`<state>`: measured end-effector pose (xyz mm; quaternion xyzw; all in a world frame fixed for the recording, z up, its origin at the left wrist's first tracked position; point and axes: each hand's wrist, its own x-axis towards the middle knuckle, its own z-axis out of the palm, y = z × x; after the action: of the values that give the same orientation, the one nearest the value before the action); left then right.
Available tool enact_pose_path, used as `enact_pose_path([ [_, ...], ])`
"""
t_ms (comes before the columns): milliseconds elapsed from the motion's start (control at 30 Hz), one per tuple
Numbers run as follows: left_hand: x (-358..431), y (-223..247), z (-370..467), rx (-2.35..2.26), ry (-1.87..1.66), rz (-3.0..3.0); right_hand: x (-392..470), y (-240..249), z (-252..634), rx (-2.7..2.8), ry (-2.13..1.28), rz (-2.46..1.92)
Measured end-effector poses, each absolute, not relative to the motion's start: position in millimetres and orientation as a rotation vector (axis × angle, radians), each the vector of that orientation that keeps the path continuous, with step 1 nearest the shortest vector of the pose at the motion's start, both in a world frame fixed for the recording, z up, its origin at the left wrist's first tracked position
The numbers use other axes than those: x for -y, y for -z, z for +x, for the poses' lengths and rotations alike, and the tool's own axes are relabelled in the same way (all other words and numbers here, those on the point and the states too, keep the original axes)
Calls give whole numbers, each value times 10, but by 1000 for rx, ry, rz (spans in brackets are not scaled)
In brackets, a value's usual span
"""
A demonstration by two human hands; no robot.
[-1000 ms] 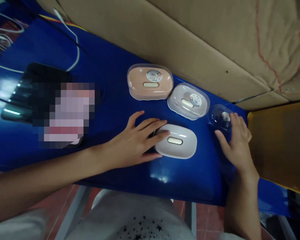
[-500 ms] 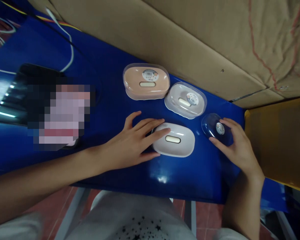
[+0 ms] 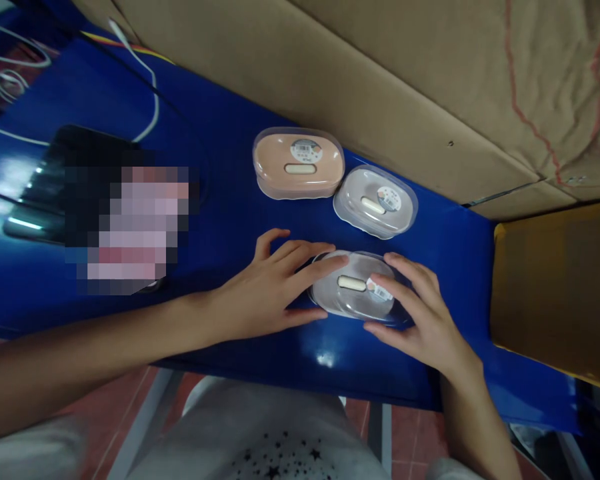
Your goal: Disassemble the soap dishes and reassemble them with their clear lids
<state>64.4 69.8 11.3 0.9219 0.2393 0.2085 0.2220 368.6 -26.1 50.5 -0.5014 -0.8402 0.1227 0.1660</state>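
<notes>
A white oval soap box (image 3: 330, 290) lies on the blue table in front of me, a pale bar-shaped piece at its middle. My left hand (image 3: 275, 283) rests on its left end, fingers around the rim. A clear lid (image 3: 393, 308) with a round label overlaps the box, shifted toward its right. My right hand (image 3: 420, 310) grips this lid by its edges. Behind stand a peach box (image 3: 275, 160) and another white box (image 3: 355, 187), each under a clear labelled cover.
A dark device and a blurred-out phone (image 3: 140, 230) lie at the left, with white cables (image 3: 156, 100) behind. Cardboard (image 3: 330, 73) runs along the table's back edge. A brown box (image 3: 555, 287) stands at the right.
My right hand has moved left, bringing the clear lid from the table's right side onto the white box. My left hand has stayed on the box. The view has shifted slightly.
</notes>
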Motion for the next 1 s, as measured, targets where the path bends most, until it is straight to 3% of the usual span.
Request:
enact_pose_path([
  [433, -682, -161, 628, -499, -649, 2789, 274, -513, 3560, 2485, -297, -1466],
  [1000, -744, -141, 631, -450, -730, 2637, 275, -520, 3673, 2421, -343, -1374],
])
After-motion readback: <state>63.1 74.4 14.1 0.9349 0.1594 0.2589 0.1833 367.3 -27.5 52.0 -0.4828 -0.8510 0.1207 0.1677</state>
